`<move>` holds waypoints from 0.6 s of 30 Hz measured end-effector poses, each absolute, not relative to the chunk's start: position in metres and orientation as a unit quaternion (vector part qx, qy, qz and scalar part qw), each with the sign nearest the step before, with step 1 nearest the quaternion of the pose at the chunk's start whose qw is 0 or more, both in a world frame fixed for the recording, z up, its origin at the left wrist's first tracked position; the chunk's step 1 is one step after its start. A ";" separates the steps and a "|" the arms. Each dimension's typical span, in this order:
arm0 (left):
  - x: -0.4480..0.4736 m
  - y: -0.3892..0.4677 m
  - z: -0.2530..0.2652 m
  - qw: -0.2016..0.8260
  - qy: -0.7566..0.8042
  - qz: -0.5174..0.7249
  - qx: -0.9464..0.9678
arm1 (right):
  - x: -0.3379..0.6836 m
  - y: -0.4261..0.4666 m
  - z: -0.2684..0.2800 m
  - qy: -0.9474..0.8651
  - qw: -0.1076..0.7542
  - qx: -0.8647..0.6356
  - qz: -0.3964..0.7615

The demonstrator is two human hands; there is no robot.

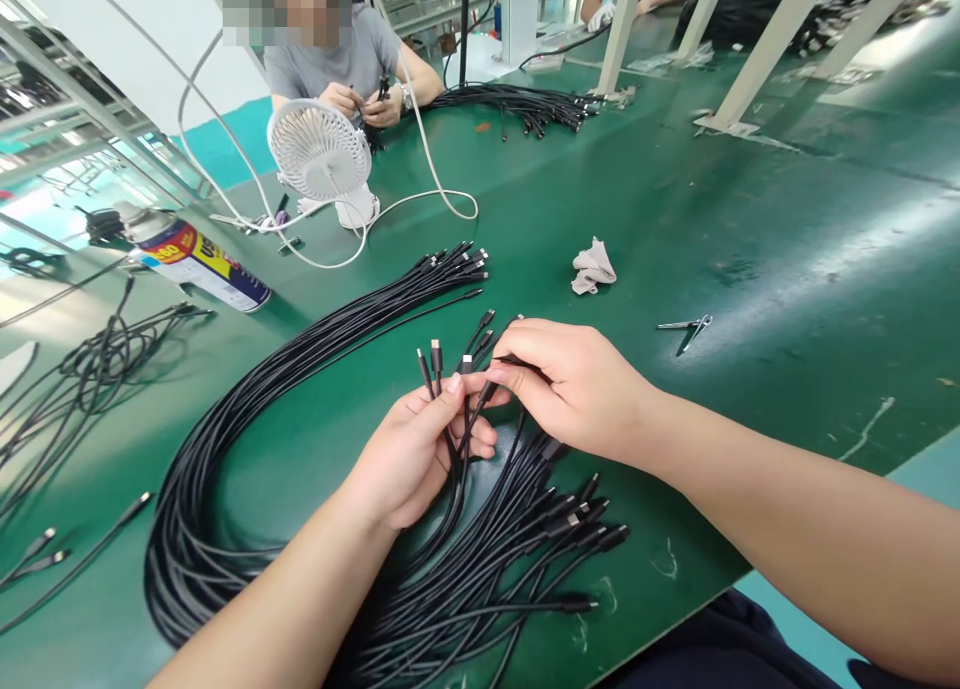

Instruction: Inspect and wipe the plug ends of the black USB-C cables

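Note:
Several black USB cables [437, 359] are gripped in my left hand [424, 439], their metal-tipped plugs sticking up past the thumb. Close beside it, my right hand [562, 379] pinches a cable plug [489, 389] between thumb and fingers; its fingertips nearly touch my left fingers. Below both hands a large bundle of black cables [247, 409] curves round in a U on the green table. One set of its plug ends [577, 519] fans out under my right wrist, and the other set [457, 261] lies farther back.
A white fan [319, 149] with a white cord and a spray can [199, 259] stand at the left. Loose cables [90, 369] lie far left. A crumpled cloth [594, 266] and nail clippers [688, 331] lie right. Across the table, a person [337, 59] handles cables.

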State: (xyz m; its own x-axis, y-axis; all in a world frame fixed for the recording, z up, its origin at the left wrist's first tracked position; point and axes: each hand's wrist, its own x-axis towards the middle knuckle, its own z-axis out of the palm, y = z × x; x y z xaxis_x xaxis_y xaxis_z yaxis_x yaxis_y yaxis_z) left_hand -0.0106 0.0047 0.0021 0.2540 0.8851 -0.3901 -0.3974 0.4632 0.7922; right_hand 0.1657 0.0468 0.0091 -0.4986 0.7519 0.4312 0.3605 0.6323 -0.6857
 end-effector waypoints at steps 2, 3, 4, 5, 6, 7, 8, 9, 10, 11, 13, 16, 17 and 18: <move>-0.013 0.006 0.001 0.740 0.431 0.446 0.259 | 0.166 0.048 0.006 -0.828 0.370 -0.340 0.246; -0.015 0.007 0.001 0.741 0.433 0.450 0.248 | 0.166 0.049 0.004 -0.830 0.371 -0.343 0.236; -0.017 0.008 0.000 0.743 0.432 0.452 0.240 | 0.166 0.049 0.003 -0.832 0.368 -0.348 0.227; -0.020 0.009 0.000 0.746 0.427 0.453 0.237 | 0.167 0.050 0.002 -0.833 0.365 -0.353 0.219; -0.022 0.010 0.000 0.750 0.420 0.453 0.237 | 0.167 0.051 0.001 -0.834 0.363 -0.357 0.212; -0.024 0.011 0.001 0.754 0.411 0.452 0.242 | 0.168 0.052 0.001 -0.834 0.364 -0.359 0.206; -0.025 0.011 0.001 0.759 0.401 0.448 0.249 | 0.168 0.053 0.001 -0.834 0.368 -0.357 0.203; -0.026 0.011 0.003 0.765 0.391 0.441 0.258 | 0.169 0.053 0.002 -0.835 0.374 -0.352 0.199; -0.026 0.010 0.004 0.773 0.382 0.429 0.270 | 0.169 0.053 0.002 -0.835 0.381 -0.345 0.195; -0.026 0.009 0.005 0.780 0.374 0.414 0.284 | 0.170 0.053 0.003 -0.836 0.389 -0.338 0.189; -0.024 0.007 0.007 0.788 0.361 0.385 0.317 | 0.169 0.052 0.002 -0.839 0.394 -0.331 0.175; -0.019 0.004 0.006 0.776 0.367 0.371 0.354 | 0.167 0.051 -0.001 -0.839 0.391 -0.343 0.159; -0.017 0.004 0.005 0.770 0.373 0.373 0.359 | 0.166 0.051 -0.002 -0.837 0.391 -0.349 0.156; -0.016 0.003 0.004 0.763 0.380 0.377 0.362 | 0.165 0.051 -0.002 -0.833 0.395 -0.357 0.152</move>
State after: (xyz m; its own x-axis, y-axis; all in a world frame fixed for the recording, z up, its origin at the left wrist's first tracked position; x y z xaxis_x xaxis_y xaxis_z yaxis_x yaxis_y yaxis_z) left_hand -0.0159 0.0031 0.0040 0.4267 0.8506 -0.3073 -0.3008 0.4539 0.8388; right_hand 0.1652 0.0509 -0.0023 -0.4331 0.7140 0.5502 0.4736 0.6996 -0.5351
